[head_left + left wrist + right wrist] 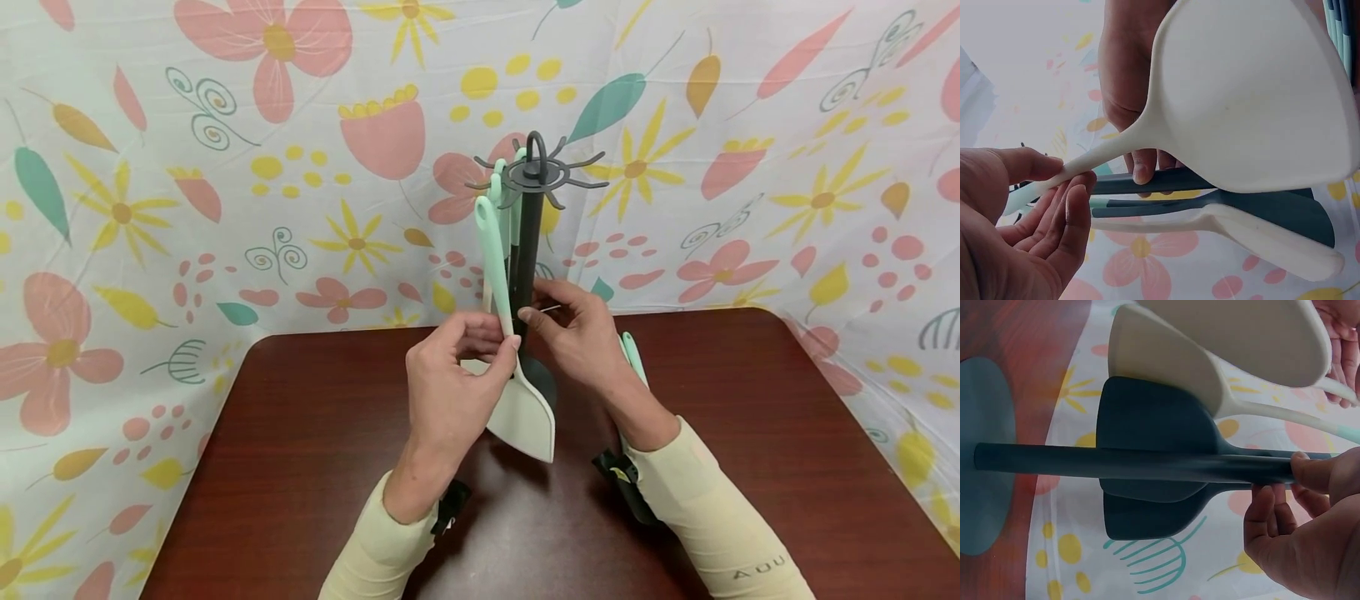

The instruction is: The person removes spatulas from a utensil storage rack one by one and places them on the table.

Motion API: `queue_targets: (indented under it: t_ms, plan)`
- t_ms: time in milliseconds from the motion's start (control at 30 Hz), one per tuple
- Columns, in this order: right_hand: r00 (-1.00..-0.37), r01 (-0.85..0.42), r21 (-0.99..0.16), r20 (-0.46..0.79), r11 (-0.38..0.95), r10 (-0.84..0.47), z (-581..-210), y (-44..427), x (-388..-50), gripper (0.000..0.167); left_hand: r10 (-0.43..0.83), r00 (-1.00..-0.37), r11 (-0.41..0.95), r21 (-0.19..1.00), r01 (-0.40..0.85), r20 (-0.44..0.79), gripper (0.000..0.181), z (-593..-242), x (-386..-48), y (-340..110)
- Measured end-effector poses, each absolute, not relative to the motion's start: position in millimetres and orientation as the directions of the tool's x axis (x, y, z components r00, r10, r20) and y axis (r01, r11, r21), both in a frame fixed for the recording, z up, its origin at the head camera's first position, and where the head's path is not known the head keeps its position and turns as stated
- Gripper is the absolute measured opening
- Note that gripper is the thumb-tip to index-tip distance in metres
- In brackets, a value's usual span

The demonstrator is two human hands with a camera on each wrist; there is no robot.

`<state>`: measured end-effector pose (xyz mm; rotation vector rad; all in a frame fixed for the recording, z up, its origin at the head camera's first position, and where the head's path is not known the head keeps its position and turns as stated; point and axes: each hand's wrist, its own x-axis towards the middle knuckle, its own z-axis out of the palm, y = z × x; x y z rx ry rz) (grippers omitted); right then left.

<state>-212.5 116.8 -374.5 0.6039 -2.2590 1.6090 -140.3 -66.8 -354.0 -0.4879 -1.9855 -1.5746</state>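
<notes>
A cream spatula with a mint handle (517, 408) hangs in front of the dark stand; my left hand (453, 383) pinches its neck between thumb and fingers. In the left wrist view its broad cream head (1254, 94) is close, with my left hand (1035, 219) at the handle. My right hand (581, 333) grips the stand's dark pole (528, 250). In the right wrist view, my right hand (1310, 519) has thumb and fingers around the pole (1147, 464). Behind it are dark utensil heads (1154, 412) and another cream one (1166, 369). The hooked ring (543, 175) tops the pole.
The brown table (315, 433) has the stand's round base (985, 456) on it. More mint handles (632, 354) show beside my right forearm, their lower parts hidden. A flower-patterned cloth (225, 167) hangs behind the table.
</notes>
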Motion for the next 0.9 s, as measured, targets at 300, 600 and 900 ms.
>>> queue_targets:
  t_ms: [300,600,900]
  plan:
    - [-0.864,-0.503,-0.812,0.477,0.296,-0.160,-374.9,116.6,-212.4,0.031,-0.022,-0.823,0.219,0.806,0.549,0.567,0.016,-355.7,-134.0,-77.2]
    - [-0.870,-0.492,-0.819,0.464,0.294,-0.165,-375.5,117.7,-212.7,0.031,-0.017,-0.834,0.243,0.811,0.532,0.552,0.014,-357.4,-134.8,-90.9]
    - [-0.865,-0.502,-0.813,0.475,0.293,-0.165,-376.0,116.2,-211.3,0.032,-0.026,-0.857,0.317,0.818,0.481,0.514,0.015,-360.5,-136.7,-107.8]
